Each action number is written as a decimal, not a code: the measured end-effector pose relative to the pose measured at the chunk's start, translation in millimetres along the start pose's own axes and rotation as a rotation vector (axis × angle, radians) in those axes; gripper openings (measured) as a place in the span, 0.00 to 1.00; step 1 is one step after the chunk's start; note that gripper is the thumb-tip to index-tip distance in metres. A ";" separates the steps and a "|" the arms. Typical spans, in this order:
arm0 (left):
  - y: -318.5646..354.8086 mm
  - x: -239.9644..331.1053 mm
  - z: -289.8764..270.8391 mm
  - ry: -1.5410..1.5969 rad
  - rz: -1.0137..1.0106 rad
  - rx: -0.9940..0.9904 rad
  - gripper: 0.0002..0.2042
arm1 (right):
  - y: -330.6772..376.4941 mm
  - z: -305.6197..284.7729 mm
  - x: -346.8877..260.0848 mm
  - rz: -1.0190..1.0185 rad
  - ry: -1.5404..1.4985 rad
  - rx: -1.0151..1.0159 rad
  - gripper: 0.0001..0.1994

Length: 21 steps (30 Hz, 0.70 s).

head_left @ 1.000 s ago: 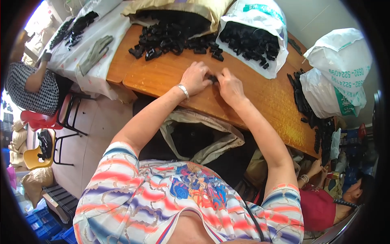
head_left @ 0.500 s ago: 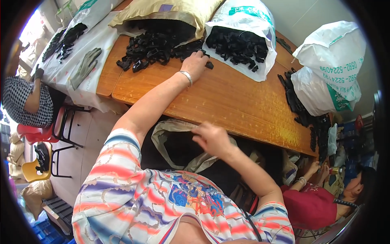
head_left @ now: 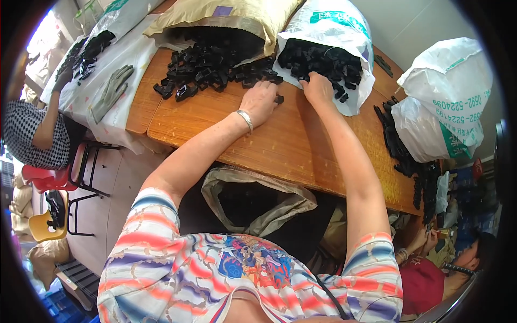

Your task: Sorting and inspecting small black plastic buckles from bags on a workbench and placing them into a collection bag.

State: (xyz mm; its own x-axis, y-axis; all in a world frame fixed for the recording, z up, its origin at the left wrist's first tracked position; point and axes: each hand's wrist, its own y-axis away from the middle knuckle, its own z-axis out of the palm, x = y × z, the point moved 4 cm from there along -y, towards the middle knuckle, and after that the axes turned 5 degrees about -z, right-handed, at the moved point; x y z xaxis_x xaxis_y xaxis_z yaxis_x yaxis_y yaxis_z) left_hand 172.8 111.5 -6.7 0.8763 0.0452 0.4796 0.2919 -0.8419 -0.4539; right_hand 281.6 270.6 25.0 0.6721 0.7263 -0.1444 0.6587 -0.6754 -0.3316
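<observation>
My left hand (head_left: 258, 103) rests on the wooden table (head_left: 215, 126), its fingers curled round a small black plastic part (head_left: 279, 99) that pokes out on the right. Just beyond it spreads a pile of black plastic parts (head_left: 199, 70), spilling from a tan sack (head_left: 239, 13). My right hand (head_left: 319, 89) reaches to the mouth of a white sack (head_left: 353, 105) full of similar black parts (head_left: 318, 56). Its thumb and fingers pinch at the nearest of these; the piece between them is mostly hidden. Below the table edge hangs an open tan bag (head_left: 215, 202) with a dark inside.
White sacks (head_left: 441, 81) stand at the right, beside dark strip-like parts (head_left: 396, 134). A grey glove (head_left: 113, 94) lies on the sheet-covered table at the left. One co-worker (head_left: 35, 132) sits at the left, another in red (head_left: 423, 285) at the lower right.
My right hand has gone from above the open tan bag up to the parts at the white sack. The left hand has come slightly nearer, away from the pile, with a black part.
</observation>
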 end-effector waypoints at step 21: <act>46.3 19.5 -33.1 0.216 0.214 0.026 0.15 | 94.6 -18.6 0.3 -0.170 -0.118 -0.063 0.12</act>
State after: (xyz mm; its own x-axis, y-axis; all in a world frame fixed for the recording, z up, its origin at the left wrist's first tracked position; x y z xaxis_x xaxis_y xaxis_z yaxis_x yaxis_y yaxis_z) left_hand 190.7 55.6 6.4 0.8181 -0.2496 0.5181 0.1211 -0.8059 -0.5795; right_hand 350.5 204.5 11.0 0.5078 0.8377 -0.2010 0.7812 -0.5461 -0.3025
